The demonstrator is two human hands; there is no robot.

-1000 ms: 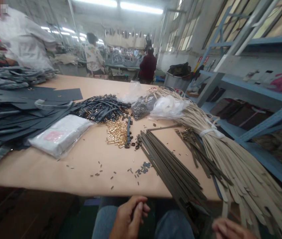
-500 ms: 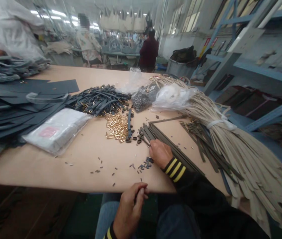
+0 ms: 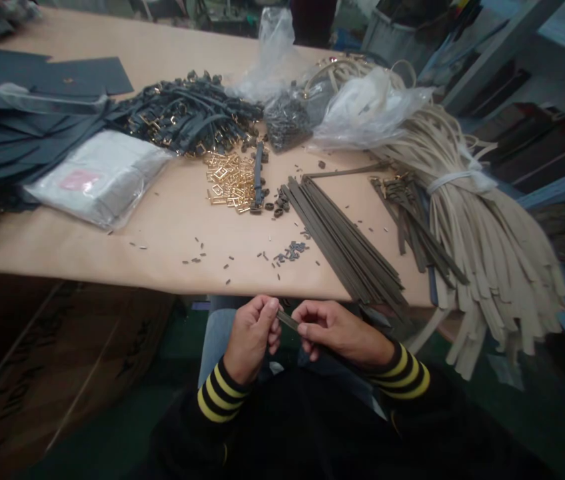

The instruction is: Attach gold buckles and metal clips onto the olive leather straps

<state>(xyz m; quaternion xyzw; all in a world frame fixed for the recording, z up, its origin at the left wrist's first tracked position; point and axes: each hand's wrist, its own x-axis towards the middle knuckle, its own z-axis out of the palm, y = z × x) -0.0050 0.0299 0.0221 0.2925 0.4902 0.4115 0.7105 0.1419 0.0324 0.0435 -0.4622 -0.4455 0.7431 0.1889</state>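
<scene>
The left hand [image 3: 252, 333] and right hand [image 3: 337, 331] both pinch the narrow olive-brown strap [image 3: 288, 321] just beyond the near edge of the table [image 3: 87, 250] — unsupported from below there, it could slip to the floor [image 3: 177, 363] if both pinches slackened.

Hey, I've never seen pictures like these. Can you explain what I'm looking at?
There's no machine, just a person working bare-handed. Every picture comes from one camera worn on that person's head, looking forward and down. The left hand and right hand hold a narrow brown strap between them, by the near edge of a table. On it lie more brown straps, gold buckles, dark blue straps, a plastic-wrapped white packet and a tied bundle of beige straps, partly overhanging.
</scene>
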